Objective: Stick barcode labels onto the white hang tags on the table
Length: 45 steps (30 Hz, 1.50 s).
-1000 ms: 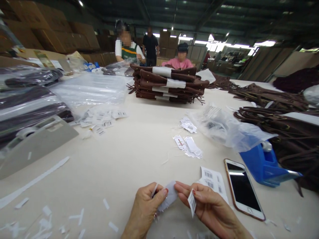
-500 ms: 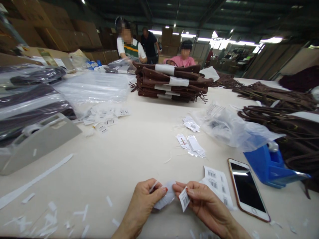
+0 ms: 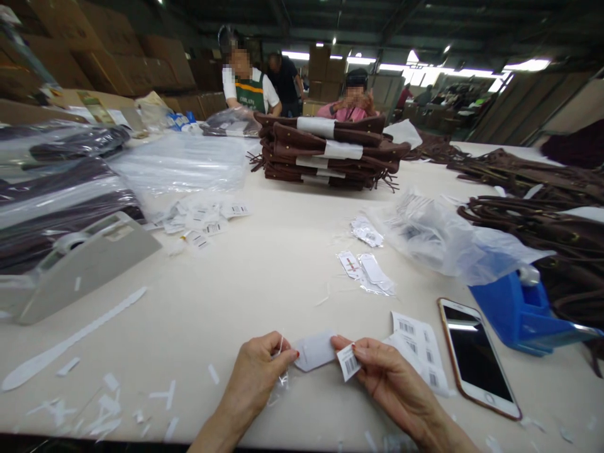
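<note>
A white hang tag point(image 3: 314, 350) is stretched between my hands above the near part of the table. My left hand point(image 3: 250, 379) pinches its left end by thumb and finger, with crinkled clear plastic point(image 3: 280, 389) and a thin cord hanging at the fingers. At the right end, the fingers of my right hand point(image 3: 395, 379) touch the tag. Between that hand's thumb and finger is a small barcode sticker point(image 3: 349, 363), printed side showing. A sheet of barcode stickers point(image 3: 418, 349) lies just right of my right hand. Farther up lie more hang tags point(image 3: 375, 274).
A phone point(image 3: 479, 358) and a blue tape dispenser point(image 3: 514, 311) stand at right, a grey tape dispenser point(image 3: 94, 264) at left. Stacked brown bags point(image 3: 325, 154) sit ahead, with co-workers behind. Paper scraps point(image 3: 106, 409) litter the near left; loose labels point(image 3: 202, 220) lie beyond.
My left hand has moved slightly left and turned, so the tag now shows its flat face. Clear plastic shows below the left fingers. My right hand still holds the sticker.
</note>
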Tool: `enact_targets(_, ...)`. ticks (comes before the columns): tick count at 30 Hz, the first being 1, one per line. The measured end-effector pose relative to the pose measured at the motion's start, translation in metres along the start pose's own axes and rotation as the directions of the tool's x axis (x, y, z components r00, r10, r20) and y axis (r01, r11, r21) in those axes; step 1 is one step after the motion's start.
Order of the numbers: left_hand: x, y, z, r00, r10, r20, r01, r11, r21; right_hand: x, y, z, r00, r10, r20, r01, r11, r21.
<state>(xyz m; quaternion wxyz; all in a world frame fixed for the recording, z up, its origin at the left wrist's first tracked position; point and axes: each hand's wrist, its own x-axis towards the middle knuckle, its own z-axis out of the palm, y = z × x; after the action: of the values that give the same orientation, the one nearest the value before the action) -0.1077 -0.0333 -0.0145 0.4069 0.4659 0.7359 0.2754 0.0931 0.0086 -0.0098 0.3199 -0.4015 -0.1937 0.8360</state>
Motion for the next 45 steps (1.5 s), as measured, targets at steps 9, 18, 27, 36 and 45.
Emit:
enact_targets(9, -0.004, -0.02, 0.005, 0.826, 0.519, -0.218, -0.271, 0.706, 0.654, 0.0, 0.003, 0.006, 0.999, -0.024, -0.02, 0.023, 0.997, -0.071)
enact_targets(18, -0.004, -0.022, 0.007, 0.429, 0.875, 0.224, -0.785, 0.239, 0.572, -0.001, 0.009, 0.003, 0.924, -0.37, -0.096, 0.241, 0.76, -0.603)
enact_targets(27, -0.002, -0.029, 0.007, 0.539, 0.824, 0.173, -0.777, 0.408, 0.479, 0.017, 0.017, 0.019, 0.954, -0.285, -0.098, 0.16, 0.755, -0.636)
enact_targets(36, 0.0, -0.031, 0.007, 0.569, 0.798, 0.198, -0.775, 0.44, 0.453, 0.028, 0.025, 0.019, 0.948, -0.309, -0.079, 0.123, 0.582, -0.804)
enact_targets(45, 0.001, -0.034, 0.01, 0.498, 0.861, 0.099, -0.801, 0.413, 0.434, 0.032, 0.029, 0.016, 0.928, -0.369, -0.053, 0.145, 0.489, -0.86)
